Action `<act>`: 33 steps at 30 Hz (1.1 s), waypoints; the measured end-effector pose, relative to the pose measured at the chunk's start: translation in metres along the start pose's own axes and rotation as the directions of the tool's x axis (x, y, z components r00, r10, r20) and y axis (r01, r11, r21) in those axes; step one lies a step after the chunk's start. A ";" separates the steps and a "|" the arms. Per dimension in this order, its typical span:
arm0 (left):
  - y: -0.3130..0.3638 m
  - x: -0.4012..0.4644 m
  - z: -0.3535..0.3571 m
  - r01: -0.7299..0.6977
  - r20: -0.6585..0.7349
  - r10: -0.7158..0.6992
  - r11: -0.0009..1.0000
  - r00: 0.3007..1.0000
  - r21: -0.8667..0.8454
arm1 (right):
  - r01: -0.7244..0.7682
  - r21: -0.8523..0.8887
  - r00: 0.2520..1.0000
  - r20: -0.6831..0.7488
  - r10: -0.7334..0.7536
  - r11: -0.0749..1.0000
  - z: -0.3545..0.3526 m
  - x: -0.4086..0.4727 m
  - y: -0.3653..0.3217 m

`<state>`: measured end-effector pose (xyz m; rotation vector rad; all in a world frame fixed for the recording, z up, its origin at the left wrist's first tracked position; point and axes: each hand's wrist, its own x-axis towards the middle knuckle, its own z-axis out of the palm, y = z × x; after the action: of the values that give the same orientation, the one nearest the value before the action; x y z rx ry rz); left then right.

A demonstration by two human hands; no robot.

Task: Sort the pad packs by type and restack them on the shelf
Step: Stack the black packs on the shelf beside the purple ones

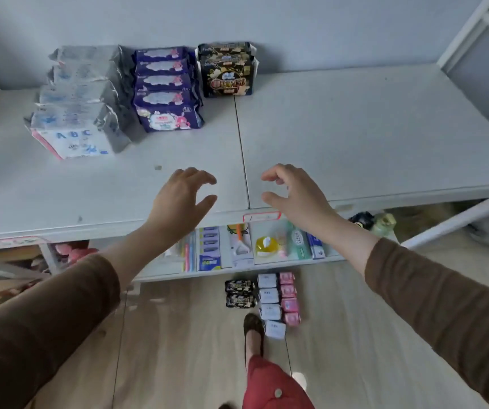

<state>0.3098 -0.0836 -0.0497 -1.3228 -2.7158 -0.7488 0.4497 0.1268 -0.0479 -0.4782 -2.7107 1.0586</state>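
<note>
Judging by their crinkled wrappers, the pad packs [166, 87] are taken as light, soft and slippery, best clasped across both ends. Three sorted rows are seen at the shelf [355, 137] back-left; more packs [269, 299] lie on the floor. Left hand [178, 199] and right hand [293, 190] are held spread, each grip empty.

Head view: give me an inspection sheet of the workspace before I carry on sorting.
Surface: white shelf top, right half bare.
Job's things: white ABC packs, purple packs and black packs in rows at back left; more black, white and pink packs on the floor.
Clutter: small goods on the lower shelf.
Grips: left hand and right hand hover loosely curled, holding nothing.
Cables: nothing seen.
Surroundings: wood floor, white frame at right.
</note>
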 end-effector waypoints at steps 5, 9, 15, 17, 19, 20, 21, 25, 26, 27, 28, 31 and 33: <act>0.005 -0.107 0.029 0.027 0.054 -0.021 0.993 0.998 -0.116 | -0.019 0.025 0.999 -0.046 0.020 1.000 0.043 -0.104 0.012; -0.008 -0.190 0.093 0.175 0.211 -0.144 0.976 0.967 -0.133 | -0.191 0.040 0.979 0.081 0.187 0.981 0.098 -0.169 0.059; -0.046 -0.270 0.226 0.350 0.482 -0.277 0.934 0.831 -0.066 | -0.435 -0.028 0.869 0.250 0.427 0.900 0.209 -0.213 0.162; -0.065 -0.284 0.275 0.394 0.532 -0.318 0.918 0.785 -0.033 | -0.456 -0.073 0.841 0.290 0.456 0.887 0.251 -0.217 0.201; -0.087 -0.293 0.326 0.421 0.566 -0.352 0.907 0.746 0.008 | -0.450 -0.116 0.824 0.330 0.462 0.885 0.295 -0.219 0.243; -0.098 -0.296 0.352 0.432 0.575 -0.369 0.901 0.730 0.030 | -0.441 -0.133 0.819 0.343 0.459 0.887 0.316 -0.218 0.264; -0.111 -0.299 0.378 0.444 0.579 -0.388 0.894 0.717 0.049 | -0.430 -0.150 0.818 0.352 0.455 0.890 0.338 -0.217 0.285; -0.163 -0.299 0.477 0.481 0.550 -0.443 0.873 0.708 0.084 | -0.341 -0.241 0.835 0.366 0.410 0.909 0.420 -0.204 0.364; -0.174 -0.297 0.499 0.480 0.540 -0.446 0.873 0.714 0.086 | -0.300 -0.269 0.846 0.367 0.386 0.915 0.438 -0.199 0.382; -0.185 -0.295 0.520 0.475 0.527 -0.446 0.875 0.723 0.090 | -0.254 -0.299 0.858 0.369 0.357 0.920 0.457 -0.194 0.397; -0.196 -0.293 0.541 0.470 0.512 -0.448 0.877 0.733 0.095 | -0.202 -0.334 0.871 0.369 0.325 0.921 0.474 -0.188 0.410; -0.223 -0.284 0.593 0.470 0.471 -0.461 0.876 0.753 0.106 | -0.065 -0.445 0.905 0.351 0.241 0.893 0.520 -0.174 0.444; -0.238 -0.274 0.621 0.474 0.448 -0.469 0.874 0.761 0.108 | 0.009 -0.497 0.922 0.341 0.186 0.867 0.547 -0.169 0.462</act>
<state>0.4176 -0.1408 -0.7585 -0.8962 -3.5117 -0.5077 0.5524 0.0451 -0.7718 -0.5240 -3.3515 0.4928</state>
